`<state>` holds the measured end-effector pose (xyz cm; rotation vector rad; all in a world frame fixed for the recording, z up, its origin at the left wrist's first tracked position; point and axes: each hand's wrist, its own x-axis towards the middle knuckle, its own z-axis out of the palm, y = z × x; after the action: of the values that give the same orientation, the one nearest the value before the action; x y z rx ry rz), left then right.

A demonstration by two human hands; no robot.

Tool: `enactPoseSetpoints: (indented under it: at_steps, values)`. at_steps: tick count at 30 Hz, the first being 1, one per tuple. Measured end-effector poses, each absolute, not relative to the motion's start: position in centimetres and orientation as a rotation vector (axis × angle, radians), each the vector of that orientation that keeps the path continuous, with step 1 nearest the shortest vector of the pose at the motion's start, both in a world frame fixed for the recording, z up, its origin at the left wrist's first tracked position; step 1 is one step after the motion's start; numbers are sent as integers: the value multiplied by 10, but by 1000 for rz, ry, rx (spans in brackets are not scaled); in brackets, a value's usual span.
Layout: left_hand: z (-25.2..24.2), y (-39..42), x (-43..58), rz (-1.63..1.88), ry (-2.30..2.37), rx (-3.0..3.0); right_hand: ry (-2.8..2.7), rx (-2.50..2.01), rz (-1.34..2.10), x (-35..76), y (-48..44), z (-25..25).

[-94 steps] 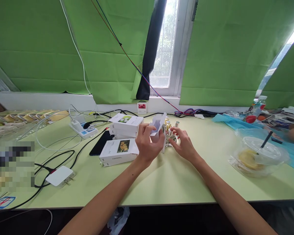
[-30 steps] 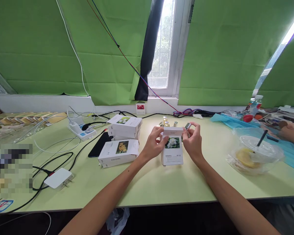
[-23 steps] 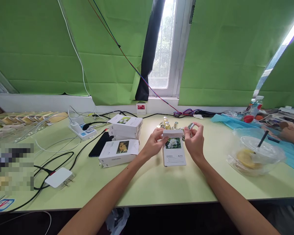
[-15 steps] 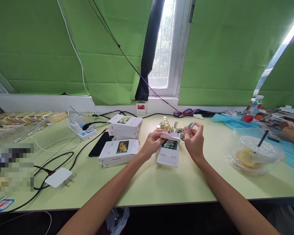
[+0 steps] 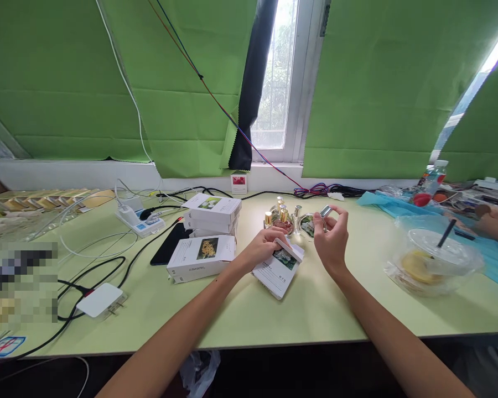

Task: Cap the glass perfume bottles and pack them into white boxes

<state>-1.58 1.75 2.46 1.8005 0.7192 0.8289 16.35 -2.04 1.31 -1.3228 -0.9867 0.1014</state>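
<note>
My left hand [image 5: 262,247] is closed on the upper end of a white cardboard box [image 5: 276,276], which has a white flower photo and a lifted end flap. The box is tilted, its lower end toward the table's front edge. To its right, my right hand [image 5: 331,235] grips a small perfume bottle by its silver cap [image 5: 326,211]. My fingers hide much of this bottle. Just beyond both hands stands a group of round glass perfume bottles [image 5: 283,224] with gold and silver caps.
Several white boxes [image 5: 203,265] lie left of my hands beside a black phone [image 5: 170,246]. A power strip [image 5: 141,221], cables and a white charger [image 5: 100,301] spread further left. At right sits a bagged drink cup [image 5: 429,260]; another person's hand [image 5: 496,224] is beyond it.
My left hand has lowered slightly and turned the white box, its lower end swinging left. The bottles behind show more now. My right hand has shifted slightly right with the perfume bottle.
</note>
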Motion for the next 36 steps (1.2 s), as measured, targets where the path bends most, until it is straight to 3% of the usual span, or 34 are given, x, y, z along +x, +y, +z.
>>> enactPoseSetpoints:
  at_steps: [36]
  values:
    - [18, 16, -13, 933, 614, 1701, -1015, -1205, 697, 164, -9, 0]
